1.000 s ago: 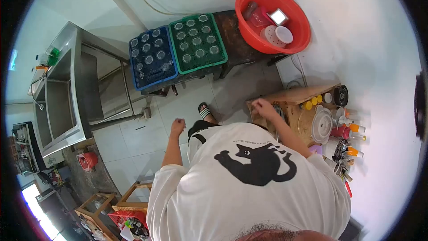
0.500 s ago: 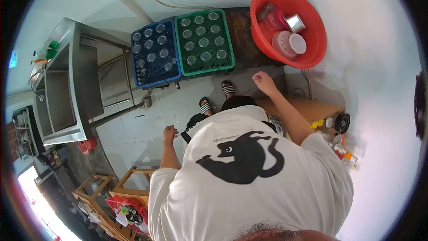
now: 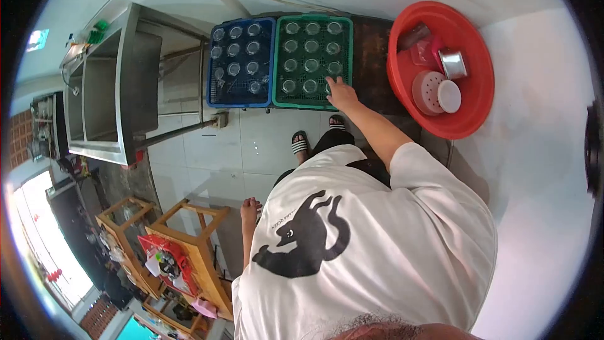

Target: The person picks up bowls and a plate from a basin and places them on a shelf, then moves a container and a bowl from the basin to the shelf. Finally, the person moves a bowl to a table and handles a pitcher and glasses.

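Observation:
My right hand is at the front right corner of the green crate. Its fingers are apart, around the edge of an upside-down clear glass; a firm grip on it cannot be made out. Several more such glasses stand in rows in the crate. Alongside, a blue crate bears further glasses. My left hand hangs low beside my body, over the floor, with nothing in it and its fingers loosely apart.
A red basin with a metal container and a white perforated container stands right of the crates. To the left is a steel sink. Wooden stools are behind me at the lower left.
My right hand has moved forward and left, from in front of the red basin to a glass in the green crate. My left hand stays low. The view has shifted and turned.

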Demonstrator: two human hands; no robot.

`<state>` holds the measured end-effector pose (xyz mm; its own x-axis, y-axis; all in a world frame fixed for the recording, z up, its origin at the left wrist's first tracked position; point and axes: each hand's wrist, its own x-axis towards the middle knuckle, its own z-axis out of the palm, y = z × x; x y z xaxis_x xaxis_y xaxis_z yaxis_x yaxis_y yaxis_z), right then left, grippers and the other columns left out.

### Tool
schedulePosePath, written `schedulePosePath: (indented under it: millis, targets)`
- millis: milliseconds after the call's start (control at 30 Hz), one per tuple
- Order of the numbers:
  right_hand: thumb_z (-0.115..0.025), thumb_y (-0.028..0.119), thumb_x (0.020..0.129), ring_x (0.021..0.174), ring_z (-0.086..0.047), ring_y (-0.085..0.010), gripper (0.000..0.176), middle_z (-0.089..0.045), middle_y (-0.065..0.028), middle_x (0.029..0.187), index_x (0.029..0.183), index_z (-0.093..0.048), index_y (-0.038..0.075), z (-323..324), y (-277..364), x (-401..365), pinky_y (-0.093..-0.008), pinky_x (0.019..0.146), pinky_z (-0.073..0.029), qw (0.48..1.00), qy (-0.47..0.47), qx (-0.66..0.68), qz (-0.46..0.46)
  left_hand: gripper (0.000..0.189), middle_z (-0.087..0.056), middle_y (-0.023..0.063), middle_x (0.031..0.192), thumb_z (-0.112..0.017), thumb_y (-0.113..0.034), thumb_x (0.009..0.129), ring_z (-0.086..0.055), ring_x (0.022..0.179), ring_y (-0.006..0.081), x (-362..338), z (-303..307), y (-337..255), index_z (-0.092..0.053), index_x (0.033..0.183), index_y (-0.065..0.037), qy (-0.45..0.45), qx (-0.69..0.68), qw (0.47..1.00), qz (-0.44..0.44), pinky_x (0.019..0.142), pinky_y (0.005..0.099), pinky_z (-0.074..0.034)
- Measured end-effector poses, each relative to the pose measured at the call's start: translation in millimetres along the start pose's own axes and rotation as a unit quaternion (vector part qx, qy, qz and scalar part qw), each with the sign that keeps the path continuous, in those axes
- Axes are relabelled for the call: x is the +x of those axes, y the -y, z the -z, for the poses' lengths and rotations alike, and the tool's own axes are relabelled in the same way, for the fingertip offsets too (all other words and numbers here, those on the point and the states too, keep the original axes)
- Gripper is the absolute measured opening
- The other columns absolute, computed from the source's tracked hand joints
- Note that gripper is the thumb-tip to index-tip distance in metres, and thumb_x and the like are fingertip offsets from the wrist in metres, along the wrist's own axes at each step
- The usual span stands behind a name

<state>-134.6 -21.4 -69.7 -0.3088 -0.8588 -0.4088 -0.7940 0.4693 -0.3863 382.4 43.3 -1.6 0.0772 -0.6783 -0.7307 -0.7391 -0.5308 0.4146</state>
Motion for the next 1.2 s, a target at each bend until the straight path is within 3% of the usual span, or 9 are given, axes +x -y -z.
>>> schedulePosePath:
  millis: [167,267,333,567,767,900,967,1100,1200]
  targets:
    - [-0.068,0.023,0.078,0.100,-0.058,-0.0389,0.062,-0.045,-0.0232,0.122,0.130,-0.037,0.010,0.2,2.1,0.9,-0.0461,0.079,-0.050,1.000,-0.009,0.008,0.025,0.035,-0.069,0.0101,0.077,-0.054,-0.033,0.090,-0.066,0.074,0.0201,47.8,-45.4,185.8,-0.061,0.101,-0.001,0.007,-0.203,0.978,0.048,0.071,0.0349,-0.051]
    - [-0.069,0.024,0.077,0.096,-0.059,-0.0391,0.061,-0.047,-0.0223,0.118,0.127,-0.038,0.010,1.6,6.2,1.3,-0.0467,0.076,-0.050,1.000,-0.027,0.005,0.007,0.034,-0.069,0.0086,0.077,-0.054,-0.033,0.091,-0.066,0.072,0.0186,4.8,-46.7,159.3,-0.062,0.099,-0.001,-0.002,0.047,0.999,0.006,0.066,0.0336,-0.051]
    - [-0.070,0.025,0.076,0.097,-0.058,-0.0394,0.062,-0.047,-0.0215,0.117,0.127,-0.038,0.010,4.2,8.2,3.6,-0.0468,0.077,-0.050,0.999,-0.029,-0.001,0.022,0.035,-0.068,0.0097,0.079,-0.054,-0.033,0.091,-0.066,0.067,0.0179,-42.1,-41.5,82.4,-0.062,0.103,-0.001,-0.049,-0.030,0.996,0.061,0.058,0.0302,-0.051]
    - [-0.072,0.027,0.074,0.105,-0.053,-0.0388,0.074,-0.046,-0.0209,0.119,0.133,-0.034,0.004,18.8,33.8,-27.3,-0.0461,0.085,-0.046,0.988,-0.125,-0.063,0.064,0.037,-0.067,0.0122,0.078,-0.054,-0.034,0.089,-0.065,0.065,0.0211,-7.6,-41.9,126.8,-0.062,0.104,-0.001,-0.095,-0.080,0.988,0.092,0.060,0.0336,-0.051]
    - [-0.061,0.016,0.081,0.105,-0.048,-0.0411,0.043,-0.051,-0.0228,0.108,0.118,-0.047,-0.003,11.9,65.0,-83.3,-0.0462,0.086,-0.040,0.938,-0.301,-0.077,0.151,0.043,-0.067,0.0138,0.080,-0.053,-0.038,0.087,-0.066,0.073,0.0240,55.8,-14.8,158.8,-0.061,0.106,-0.001,-0.067,-0.099,0.989,0.089,0.070,0.0374,-0.050]
    - [-0.050,0.005,0.082,0.093,-0.053,-0.0396,0.023,-0.051,-0.0201,0.104,0.104,-0.051,0.001,-43.2,63.9,-90.6,-0.0462,0.077,-0.045,0.974,-0.143,-0.001,0.175,0.041,-0.068,0.0151,0.082,-0.052,-0.037,0.088,-0.065,0.077,0.0279,105.4,3.0,199.5,-0.062,0.106,-0.001,-0.127,-0.142,0.981,0.040,0.075,0.0394,-0.050]
    - [-0.048,0.001,0.078,0.091,-0.055,-0.0397,0.032,-0.052,-0.0186,0.103,0.109,-0.054,0.005,-56.5,89.3,-96.7,-0.0461,0.078,-0.045,0.985,-0.042,-0.042,0.161,0.041,-0.068,0.0158,0.083,-0.052,-0.036,0.088,-0.065,0.079,0.0297,106.0,21.5,207.7,-0.063,0.105,-0.001,-0.145,-0.181,0.972,0.043,0.076,0.0402,-0.050]
    - [-0.050,0.012,0.083,0.089,-0.060,-0.0382,0.027,-0.064,-0.0207,0.093,0.105,-0.063,0.009,-117.4,82.4,-36.6,-0.0456,0.077,-0.047,0.980,0.100,-0.077,0.156,0.040,-0.068,0.0133,0.077,-0.052,-0.036,0.087,-0.065,0.072,0.0270,88.5,57.8,250.0,-0.063,0.103,-0.001,-0.116,-0.249,0.956,0.099,0.073,0.0385,-0.050]
    - [-0.053,0.007,0.081,0.086,-0.064,-0.0307,0.036,-0.067,-0.0151,0.097,0.116,-0.058,0.008,-83.8,236.7,-85.5,-0.0420,0.074,-0.051,0.986,0.107,-0.107,0.063,0.039,-0.066,0.0115,0.072,-0.052,-0.036,0.087,-0.064,0.064,0.0227,82.5,58.4,309.4,-0.063,0.100,-0.001,-0.133,-0.271,0.946,0.115,0.066,0.0364,-0.051]
